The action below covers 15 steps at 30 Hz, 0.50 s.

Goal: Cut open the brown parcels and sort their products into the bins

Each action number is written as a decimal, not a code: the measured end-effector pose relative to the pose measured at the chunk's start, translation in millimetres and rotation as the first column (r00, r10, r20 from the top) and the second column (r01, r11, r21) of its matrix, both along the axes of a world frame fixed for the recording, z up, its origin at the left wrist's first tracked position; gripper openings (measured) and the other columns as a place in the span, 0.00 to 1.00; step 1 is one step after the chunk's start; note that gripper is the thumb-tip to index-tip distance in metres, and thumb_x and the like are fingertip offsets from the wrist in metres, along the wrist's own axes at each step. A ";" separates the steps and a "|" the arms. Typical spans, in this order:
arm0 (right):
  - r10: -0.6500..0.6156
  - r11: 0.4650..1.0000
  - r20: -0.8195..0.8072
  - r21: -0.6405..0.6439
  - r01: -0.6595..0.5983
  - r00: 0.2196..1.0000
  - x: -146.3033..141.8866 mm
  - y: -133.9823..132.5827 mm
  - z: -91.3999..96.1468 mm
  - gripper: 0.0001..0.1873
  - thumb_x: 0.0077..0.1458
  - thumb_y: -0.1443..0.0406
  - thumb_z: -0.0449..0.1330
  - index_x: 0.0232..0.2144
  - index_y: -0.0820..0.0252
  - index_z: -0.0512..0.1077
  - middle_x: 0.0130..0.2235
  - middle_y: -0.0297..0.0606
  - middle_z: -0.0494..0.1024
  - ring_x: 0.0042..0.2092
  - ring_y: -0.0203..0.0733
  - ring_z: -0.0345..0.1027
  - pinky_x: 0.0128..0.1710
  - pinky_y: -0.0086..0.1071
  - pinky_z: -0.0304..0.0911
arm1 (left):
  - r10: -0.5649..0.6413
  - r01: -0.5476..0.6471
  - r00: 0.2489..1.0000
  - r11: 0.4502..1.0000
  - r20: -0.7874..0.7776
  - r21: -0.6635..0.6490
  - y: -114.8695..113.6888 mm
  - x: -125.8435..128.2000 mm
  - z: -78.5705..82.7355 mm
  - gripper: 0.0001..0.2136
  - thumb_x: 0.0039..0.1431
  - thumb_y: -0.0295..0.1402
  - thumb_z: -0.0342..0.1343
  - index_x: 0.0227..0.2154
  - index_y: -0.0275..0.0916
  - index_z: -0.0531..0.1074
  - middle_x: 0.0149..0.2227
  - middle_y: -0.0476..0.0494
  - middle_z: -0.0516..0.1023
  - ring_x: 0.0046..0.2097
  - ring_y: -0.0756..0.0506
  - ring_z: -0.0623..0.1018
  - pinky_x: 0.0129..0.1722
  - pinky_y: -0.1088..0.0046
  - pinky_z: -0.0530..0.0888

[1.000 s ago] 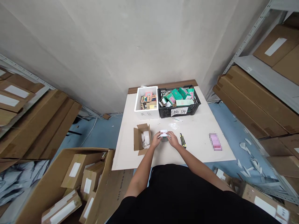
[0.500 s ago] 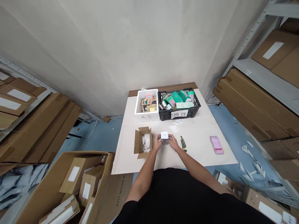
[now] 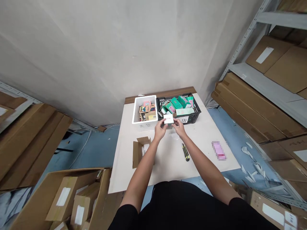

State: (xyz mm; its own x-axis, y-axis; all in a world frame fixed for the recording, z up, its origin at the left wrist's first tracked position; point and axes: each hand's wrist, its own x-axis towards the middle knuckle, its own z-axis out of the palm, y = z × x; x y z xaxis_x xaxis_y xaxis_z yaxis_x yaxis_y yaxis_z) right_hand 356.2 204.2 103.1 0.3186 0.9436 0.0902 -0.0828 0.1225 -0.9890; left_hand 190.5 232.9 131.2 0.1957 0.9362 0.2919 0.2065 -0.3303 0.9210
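Both left hand [image 3: 161,130] and right hand [image 3: 179,127] pinch a small white box [image 3: 169,119] between their fingertips, one at each side and about equally near; its long axis is unclear. Just ahead of the grip, a black basket [image 3: 192,118] sits to the right, a white tub [image 3: 145,122] to the left. Compared with half a second ago, the box is farther out, and the left forearm [image 3: 143,171] now partly hides the open carton [image 3: 137,153]
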 end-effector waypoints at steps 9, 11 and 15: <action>-0.091 0.981 0.000 0.173 0.090 0.996 12.1 141.2 83.4 0.26 0.55 0.53 0.67 0.53 0.53 0.69 0.59 0.46 0.76 0.61 0.50 0.70 0.64 0.48 0.66 | 0.045 -0.056 0.995 0.991 0.092 0.125 135.6 23.0 76.8 0.21 0.56 0.25 0.60 0.54 0.40 0.75 0.55 0.38 0.78 0.60 0.40 0.76 0.60 0.60 0.75; -0.148 0.983 0.036 0.116 0.143 0.988 15.0 152.7 79.9 0.30 0.54 0.54 0.66 0.58 0.54 0.69 0.62 0.48 0.73 0.64 0.52 0.67 0.66 0.51 0.63 | 0.078 -0.083 0.996 0.992 0.051 0.100 147.9 15.5 75.8 0.24 0.54 0.22 0.59 0.54 0.40 0.75 0.58 0.38 0.77 0.63 0.39 0.74 0.61 0.58 0.74; -0.167 0.984 0.084 0.081 0.160 0.982 16.2 136.2 61.1 0.34 0.53 0.55 0.65 0.61 0.55 0.68 0.62 0.50 0.73 0.64 0.53 0.67 0.67 0.52 0.62 | 0.102 -0.104 0.994 0.992 0.031 0.067 135.2 -7.5 67.1 0.22 0.56 0.24 0.57 0.55 0.43 0.75 0.62 0.38 0.73 0.63 0.38 0.73 0.57 0.59 0.77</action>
State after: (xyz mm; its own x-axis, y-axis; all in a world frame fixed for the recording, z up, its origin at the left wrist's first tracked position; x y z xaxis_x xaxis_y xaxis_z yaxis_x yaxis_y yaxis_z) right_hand 372.5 340.4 164.2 0.4555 0.8692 0.1925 0.0332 0.1995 -0.9793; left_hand 183.0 368.1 198.4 0.0901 0.9288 0.3595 0.2175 -0.3706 0.9030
